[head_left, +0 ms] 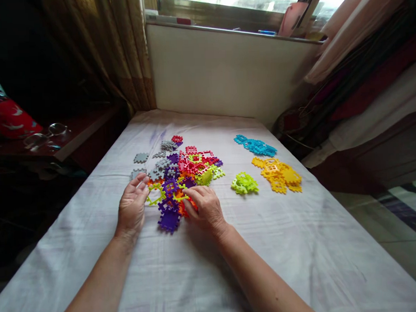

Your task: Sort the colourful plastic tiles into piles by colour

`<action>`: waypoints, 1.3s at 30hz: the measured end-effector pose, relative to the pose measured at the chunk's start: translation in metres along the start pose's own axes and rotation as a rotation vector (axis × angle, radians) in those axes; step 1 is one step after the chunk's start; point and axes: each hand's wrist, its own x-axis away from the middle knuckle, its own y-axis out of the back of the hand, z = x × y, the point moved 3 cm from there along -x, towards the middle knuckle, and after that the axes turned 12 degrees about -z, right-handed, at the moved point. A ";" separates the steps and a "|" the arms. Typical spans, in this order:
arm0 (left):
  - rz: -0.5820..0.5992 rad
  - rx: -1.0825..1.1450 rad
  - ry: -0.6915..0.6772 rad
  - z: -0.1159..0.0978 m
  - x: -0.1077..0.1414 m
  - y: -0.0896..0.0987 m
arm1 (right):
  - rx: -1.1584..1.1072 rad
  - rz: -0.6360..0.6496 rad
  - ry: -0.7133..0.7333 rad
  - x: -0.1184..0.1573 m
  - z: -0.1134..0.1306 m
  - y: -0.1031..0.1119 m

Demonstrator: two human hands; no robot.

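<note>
My left hand (130,208) is closed on the edge of a lime-green open-frame building tile (155,194) with notched sides. My right hand (206,207) pinches another lime-green frame tile (180,195) at the right of the pile. Between and below my hands lie purple tiles, among them a solid square one (169,219) nearest me. Orange tiles (188,180) show partly under the others. Behind them are red tiles (194,162) and grey tiles (160,169), mixed in one heap. My right fingertips partly hide the tile they grip.
Apart from the heap, separate piles of lime-green tiles (244,183), yellow tiles (280,174) and blue tiles (258,146) lie to the right on the white sheet (272,249). Eyeglasses (46,135) rest on a dark side table at left. Hanging clothes (373,100) line the right side.
</note>
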 end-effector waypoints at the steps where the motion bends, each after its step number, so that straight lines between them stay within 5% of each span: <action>1: -0.021 0.004 -0.006 -0.002 -0.001 0.002 | -0.003 -0.007 -0.017 -0.001 0.001 -0.001; 4: -0.042 0.028 -0.011 -0.006 0.001 0.001 | -0.032 -0.010 -0.054 -0.003 0.006 -0.004; 12: 0.194 0.074 0.081 -0.011 0.043 -0.028 | -0.292 -0.041 -0.242 0.005 0.012 -0.012; 15: 0.253 -0.062 -0.051 -0.013 0.044 -0.027 | -0.321 -0.173 -0.328 0.002 -0.018 0.010; 21: 0.404 -0.743 -0.606 -0.004 0.038 -0.019 | -0.014 -0.465 -0.668 0.020 -0.119 0.085; 28: 0.521 -1.013 -0.664 0.004 0.037 -0.013 | 0.116 -0.431 -0.773 0.049 -0.155 0.104; 33: 0.440 -1.038 -0.637 -0.002 0.030 -0.008 | 0.216 -0.463 -0.697 0.046 -0.152 0.104; 39: 0.347 -1.040 -0.624 -0.006 0.021 -0.001 | 0.291 -0.485 -0.200 0.029 -0.105 0.088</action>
